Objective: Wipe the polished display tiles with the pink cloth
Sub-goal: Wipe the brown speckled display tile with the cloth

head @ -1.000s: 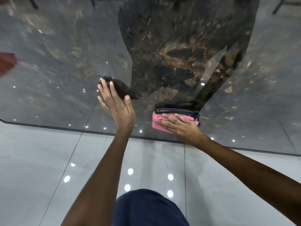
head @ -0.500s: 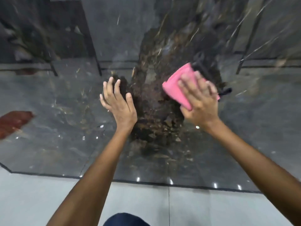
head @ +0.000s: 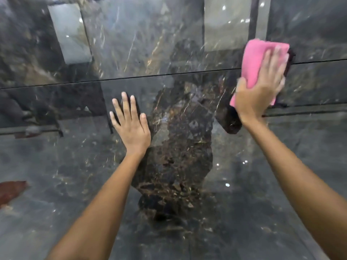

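Observation:
A dark polished marble display tile [head: 78, 184] with brown and gold veins fills the view; a second tile [head: 142, 34] sits above it across a thin horizontal joint. My right hand [head: 262, 87] presses a folded pink cloth [head: 257, 59] flat against the surface at the upper right, right over the joint. My left hand [head: 131, 122] lies flat on the lower tile with fingers spread, holding nothing. Both forearms reach up from the bottom of the frame. The glossy surface shows a dark reflection of me in the middle.
The joint [head: 150, 76] between the tiles runs across the upper third. A reddish patch [head: 11, 190] shows at the lower left edge. Reflections of frames and light spots cover the tiles.
My right hand has carried the pink cloth up and to the right, from the tile's bottom edge to the joint. The view has tilted upward; the floor is out of frame. The left hand stays flat.

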`<state>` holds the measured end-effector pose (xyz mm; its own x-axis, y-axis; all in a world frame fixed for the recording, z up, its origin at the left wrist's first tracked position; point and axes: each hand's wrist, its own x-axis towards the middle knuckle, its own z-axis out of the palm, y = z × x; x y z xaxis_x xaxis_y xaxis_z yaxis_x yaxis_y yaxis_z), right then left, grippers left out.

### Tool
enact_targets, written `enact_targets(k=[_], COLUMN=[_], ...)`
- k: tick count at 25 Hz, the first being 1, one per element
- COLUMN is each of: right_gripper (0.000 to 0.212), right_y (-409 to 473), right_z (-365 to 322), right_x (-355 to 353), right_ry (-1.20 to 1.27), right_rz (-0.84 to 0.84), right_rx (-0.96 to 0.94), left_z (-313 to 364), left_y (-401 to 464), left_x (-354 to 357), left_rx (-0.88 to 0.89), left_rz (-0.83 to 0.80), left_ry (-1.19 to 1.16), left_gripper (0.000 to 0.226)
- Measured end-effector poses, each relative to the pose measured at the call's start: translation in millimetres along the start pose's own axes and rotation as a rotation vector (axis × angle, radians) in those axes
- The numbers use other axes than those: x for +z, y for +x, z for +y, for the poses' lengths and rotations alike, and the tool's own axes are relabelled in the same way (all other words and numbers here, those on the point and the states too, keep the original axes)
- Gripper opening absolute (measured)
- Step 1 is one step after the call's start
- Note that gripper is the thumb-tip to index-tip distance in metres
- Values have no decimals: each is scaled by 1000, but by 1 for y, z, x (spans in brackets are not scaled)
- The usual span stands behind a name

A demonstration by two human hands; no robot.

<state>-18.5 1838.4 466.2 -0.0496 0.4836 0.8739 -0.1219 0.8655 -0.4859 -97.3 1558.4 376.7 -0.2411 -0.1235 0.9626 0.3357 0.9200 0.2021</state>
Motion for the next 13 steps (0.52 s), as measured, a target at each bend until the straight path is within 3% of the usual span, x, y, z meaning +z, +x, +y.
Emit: enact_targets(k=[1,2,4,6,8,9,10,13], right_gripper=[73,72,76,78,76,72,68,68], right_y=[4,-6,-65,-135,-143,-125,-100,-36], right_z=[-24,-42,-44,-19,8,12,13,26], right_x=[7,17,36,28,18,17,15,4], right_ry=[64,119,114,-41,-89,-21,26,69], right_rz=[16,-23,-233,-509,-670,-598,-501,-161], right_rx=[-33,-216,-791,-1334,-1566,-1547,-1406,-729], left_z=[1,2,-1,-9,-16,-19,-22,-34], left_y=[1,1,0,1,-8,-18,-32,-73], left_x=[0,-1,-5,-9,-13,-14,-14,-10], left_rx=[-10,-14,-2,40,65,50,15,-89], left_rz=[2,1,-7,-37,-67,-79,-89,-119], left_ry=[-9,-28,-82,-122,-103,-90,-83,-68], left_gripper=[54,54,53,53,52,51,51,52])
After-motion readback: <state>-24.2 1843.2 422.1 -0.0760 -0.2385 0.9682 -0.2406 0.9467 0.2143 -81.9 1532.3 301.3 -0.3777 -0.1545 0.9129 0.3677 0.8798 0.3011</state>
